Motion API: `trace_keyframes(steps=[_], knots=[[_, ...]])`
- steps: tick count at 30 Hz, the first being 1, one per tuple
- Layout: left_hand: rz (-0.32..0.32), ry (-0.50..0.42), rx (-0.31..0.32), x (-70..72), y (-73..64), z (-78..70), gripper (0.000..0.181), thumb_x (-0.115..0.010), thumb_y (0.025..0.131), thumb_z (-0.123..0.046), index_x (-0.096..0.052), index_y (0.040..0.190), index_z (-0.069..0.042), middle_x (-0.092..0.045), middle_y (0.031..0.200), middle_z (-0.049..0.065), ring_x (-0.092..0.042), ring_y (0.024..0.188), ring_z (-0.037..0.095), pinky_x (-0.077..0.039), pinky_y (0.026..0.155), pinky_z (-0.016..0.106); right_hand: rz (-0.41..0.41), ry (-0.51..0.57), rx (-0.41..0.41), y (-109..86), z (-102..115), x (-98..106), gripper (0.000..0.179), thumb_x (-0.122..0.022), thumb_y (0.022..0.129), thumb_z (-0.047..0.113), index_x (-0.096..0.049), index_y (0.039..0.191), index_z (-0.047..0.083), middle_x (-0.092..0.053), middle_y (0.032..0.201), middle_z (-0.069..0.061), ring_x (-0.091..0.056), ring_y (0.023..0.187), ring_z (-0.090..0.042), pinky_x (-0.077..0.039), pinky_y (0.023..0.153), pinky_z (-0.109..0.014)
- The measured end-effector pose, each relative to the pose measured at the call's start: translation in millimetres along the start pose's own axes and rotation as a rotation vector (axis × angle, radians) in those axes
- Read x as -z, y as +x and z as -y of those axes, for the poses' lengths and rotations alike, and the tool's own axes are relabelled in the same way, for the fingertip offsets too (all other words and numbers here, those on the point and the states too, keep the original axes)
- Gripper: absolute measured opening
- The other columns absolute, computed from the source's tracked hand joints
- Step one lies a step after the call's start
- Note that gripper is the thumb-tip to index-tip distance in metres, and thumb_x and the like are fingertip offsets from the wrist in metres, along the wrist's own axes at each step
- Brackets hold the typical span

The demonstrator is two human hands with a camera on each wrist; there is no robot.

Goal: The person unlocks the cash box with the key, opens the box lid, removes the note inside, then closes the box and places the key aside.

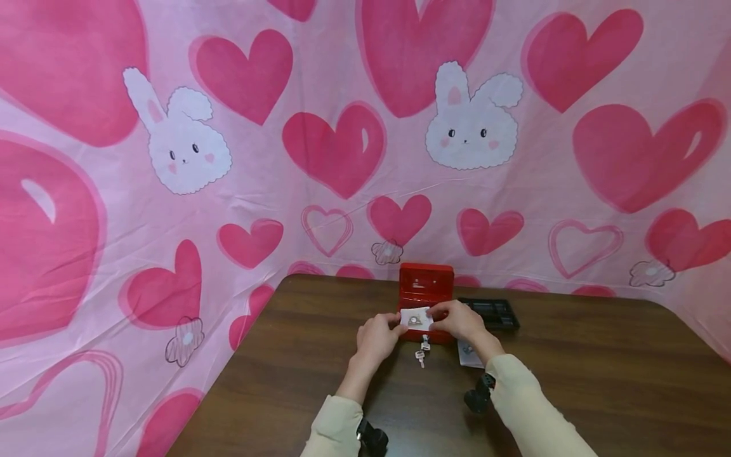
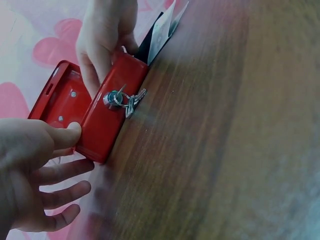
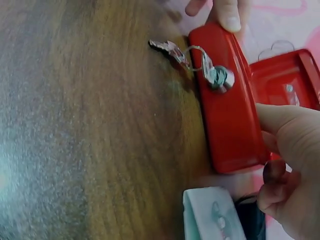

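Apparently the likeliest slip is with the white packet (image 1: 423, 317), which lies in the red box (image 3: 232, 130) between the two hands, a small pale ornament (image 1: 414, 320) on its face. If it goes in skewed, an edge could catch on the rim beside the right thumb and crease. The right hand (image 1: 461, 319) has its fingertips at the packet's right side; whether they pinch it I cannot tell, and a loose hold could let it slide. The left hand (image 1: 377, 339) rests its thumb on the box's near corner, the other fingers spread apart; with so light a touch, a push from the right could turn the box. The raised lid (image 1: 426, 282), beyond both hands, might drop on the fingers if bumped. The keys (image 1: 422, 357) hang from the lock (image 3: 220, 78) on the near side, between the hands, where a sleeve could snag them.

Counted outward: one packet within the box, one box, one lid, one lock, at least two keys on one ring; then one more packet (image 1: 471, 360) under the right wrist, one black tray (image 1: 502, 311) just beyond the right hand, two wrist cameras, one table (image 1: 320, 343) beneath everything, and two rabbit faces on the pink cloth (image 1: 400, 158) past the hands.
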State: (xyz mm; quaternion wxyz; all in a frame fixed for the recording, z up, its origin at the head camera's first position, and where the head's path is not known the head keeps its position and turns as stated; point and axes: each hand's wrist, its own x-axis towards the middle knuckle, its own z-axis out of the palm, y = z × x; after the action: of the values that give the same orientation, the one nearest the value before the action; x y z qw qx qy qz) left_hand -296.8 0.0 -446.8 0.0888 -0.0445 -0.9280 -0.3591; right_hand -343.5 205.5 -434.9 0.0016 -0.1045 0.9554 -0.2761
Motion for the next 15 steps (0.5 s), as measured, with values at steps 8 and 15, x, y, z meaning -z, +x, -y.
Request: trace_keyframes(steps=[8, 15], knots=[[0.004, 0.007, -0.003, -1.4, 1.8, 1.1, 0.035, -0.072, 0.091, -0.031, -0.073, 0.121, -0.013, -0.073, 0.119, 0.005, -0.068, 0.104, 0.026, -0.048, 0.091, 0.049, -0.029, -0.067, 0.059, 0.6, 12, 4, 0.030, -0.081, 0.079, 0.030, -0.077, 0.108, 0.023, -0.072, 0.117, -0.006, -0.062, 0.103, -0.026, -0.048, 0.092, -0.058], [0.004, 0.006, 0.003, -2.5, 2.9, 0.2, 0.034, -0.072, 0.091, -0.031, -0.073, 0.121, -0.014, -0.073, 0.119, 0.005, -0.068, 0.106, 0.026, -0.048, 0.091, 0.049, -0.024, -0.025, 0.108, -1.6, 9, 1, 0.032, -0.080, 0.080, 0.024, -0.075, 0.111, 0.016, -0.066, 0.120, -0.007, -0.060, 0.110, -0.029, -0.047, 0.098, -0.059]])
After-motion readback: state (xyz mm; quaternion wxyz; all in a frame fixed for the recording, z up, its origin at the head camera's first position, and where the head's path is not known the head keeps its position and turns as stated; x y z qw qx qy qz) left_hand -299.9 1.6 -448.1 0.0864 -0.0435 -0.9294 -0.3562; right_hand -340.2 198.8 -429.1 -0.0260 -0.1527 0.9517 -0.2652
